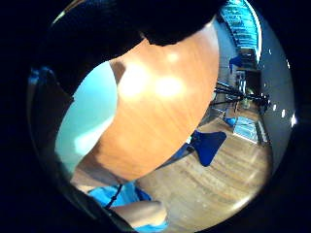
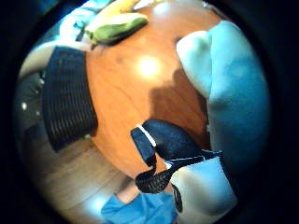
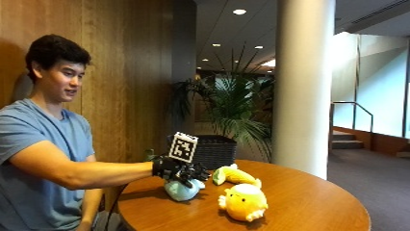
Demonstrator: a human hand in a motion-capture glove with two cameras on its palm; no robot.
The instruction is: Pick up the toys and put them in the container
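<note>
In the outside view my gloved right hand [image 3: 178, 171] sits on top of a light blue plush toy [image 3: 181, 190], fingers curled down around its upper part. The toy rests on the round wooden table [image 3: 307, 207]. Both palm views show the blue toy [image 2: 233, 93] [image 1: 90, 116] close against the palm, with the gloved thumb [image 2: 168, 140] beside it. A yellow plush chick [image 3: 244, 202] sits to the right of the hand. A yellow and green plush [image 3: 234, 175] [image 2: 117, 23] lies behind the chick. The black woven container [image 3: 214, 150] [image 2: 67, 102] stands at the table's far edge.
A white pillar [image 3: 306, 82] and a potted palm [image 3: 240, 110] stand behind the table. A wood-panelled wall runs along the left. Bare tabletop spreads to the right of the chick.
</note>
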